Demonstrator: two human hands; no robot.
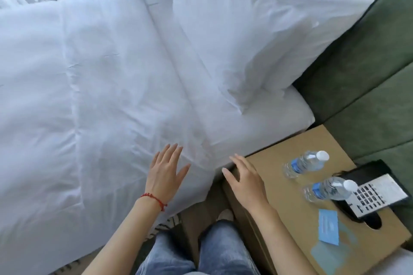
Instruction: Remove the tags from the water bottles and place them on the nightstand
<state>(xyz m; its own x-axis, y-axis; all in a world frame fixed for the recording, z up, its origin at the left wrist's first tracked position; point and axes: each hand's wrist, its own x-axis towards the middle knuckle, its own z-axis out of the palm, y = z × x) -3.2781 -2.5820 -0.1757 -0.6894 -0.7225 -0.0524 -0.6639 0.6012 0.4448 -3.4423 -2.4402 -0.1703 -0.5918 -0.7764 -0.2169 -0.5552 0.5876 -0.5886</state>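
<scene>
Nearest us, a blue tag lies flat on the nightstand at four o'clock, likely pulled off already. Our left hand and right hand hover with fingers spread, holding nothing. Farther, at three o'clock, two bottles stand upright by the phone, apparently delivered.

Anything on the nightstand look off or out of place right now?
Nothing spilled or damaged. Both water bottles stand capped on the nightstand; the nearer one crowds the phone. A blue tag lies flat at the front.
</scene>
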